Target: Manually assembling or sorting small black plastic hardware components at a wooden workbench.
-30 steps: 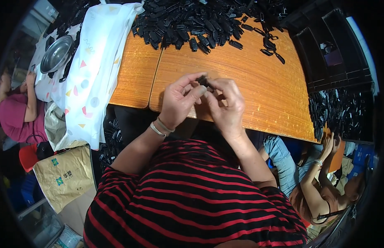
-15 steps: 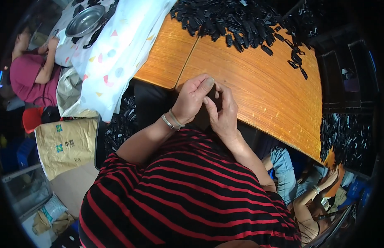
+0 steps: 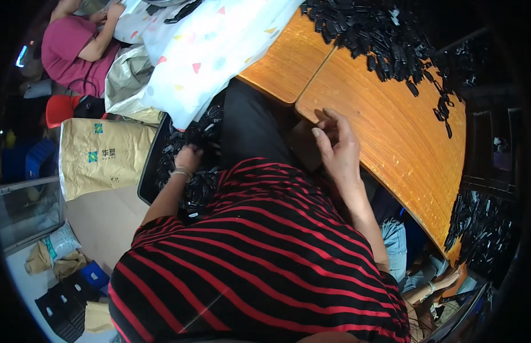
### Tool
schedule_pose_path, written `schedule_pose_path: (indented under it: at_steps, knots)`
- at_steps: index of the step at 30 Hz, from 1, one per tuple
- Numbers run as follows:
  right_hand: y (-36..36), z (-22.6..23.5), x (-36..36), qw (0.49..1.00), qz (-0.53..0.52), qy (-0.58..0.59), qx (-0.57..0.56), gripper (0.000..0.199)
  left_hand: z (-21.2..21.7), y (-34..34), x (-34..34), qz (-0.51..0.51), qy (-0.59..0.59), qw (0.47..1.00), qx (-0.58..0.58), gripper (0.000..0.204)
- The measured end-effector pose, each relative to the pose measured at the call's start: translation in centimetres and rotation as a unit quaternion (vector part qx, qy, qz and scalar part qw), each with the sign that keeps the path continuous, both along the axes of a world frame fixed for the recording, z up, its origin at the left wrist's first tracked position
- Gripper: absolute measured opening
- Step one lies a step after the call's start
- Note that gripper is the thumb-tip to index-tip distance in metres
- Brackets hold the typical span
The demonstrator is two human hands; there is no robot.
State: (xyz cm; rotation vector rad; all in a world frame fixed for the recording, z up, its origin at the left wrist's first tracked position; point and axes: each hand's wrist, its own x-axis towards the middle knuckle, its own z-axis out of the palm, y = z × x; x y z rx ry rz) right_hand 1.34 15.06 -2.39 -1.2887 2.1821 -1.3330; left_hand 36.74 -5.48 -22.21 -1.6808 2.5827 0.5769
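Observation:
My left hand (image 3: 189, 158) is down in a black bin (image 3: 144, 182) filled with small black plastic pieces (image 3: 202, 186), beside my left thigh. Its fingers are blurred and partly lost among the pieces, so their grip does not show. At the near edge of the wooden table (image 3: 385, 137), my right hand (image 3: 341, 150) is raised with its fingers loosely bent. A gap shows between its thumb and forefinger, and I see nothing held there.
Black plastic pieces (image 3: 380, 40) are heaped on the table's far side, with more (image 3: 482, 228) at the right. A patterned white cloth (image 3: 202, 57) and a tan sack (image 3: 108, 154) are at the left. A co-worker (image 3: 76, 48) sits far left, another person's arm (image 3: 431, 286) lower right.
My hands were together before my chest. The left has dropped leftward into the bin; the right stays raised near the table edge. My view has swung left.

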Motion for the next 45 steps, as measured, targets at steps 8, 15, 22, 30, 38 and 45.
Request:
schedule_pose_path:
  at_steps: [8, 15, 22, 30, 38, 45]
  knots:
    - [-0.5, 0.6, -0.1, 0.997, -0.004, 0.047, 0.055, 0.034, -2.1, -2.2, -9.1, -0.054, 0.15, 0.982, -0.104, 0.035]
    - [-1.3, 1.5, 0.8, 0.989, 0.008, 0.116, 0.096, 0.031, -12.7, -5.3, -12.3, -0.139, -0.085, 0.986, -0.037, 0.036]
    - [-1.3, 1.7, 0.6, 0.984, -0.014, 0.114, 0.135, 0.032, -9.0, -0.9, -9.8, -0.176, -0.091, 0.98, 0.002, 0.038]
    - [-1.1, 1.3, 0.7, 0.99, -0.001, 0.069, 0.123, 0.03, -5.6, 2.7, -2.6, -0.117, -0.047, 0.992, 0.029, 0.04]
    - [-1.4, 1.4, 0.6, 0.992, -0.006, 0.054, 0.111, 0.029, -5.0, 6.0, 4.8, -0.052, -0.107, 0.991, 0.069, 0.053]
    - [-1.5, 1.5, 0.8, 0.991, -0.013, 0.059, 0.122, 0.03, -5.2, 6.9, 11.9, 0.017, -0.13, 0.984, 0.122, 0.062]
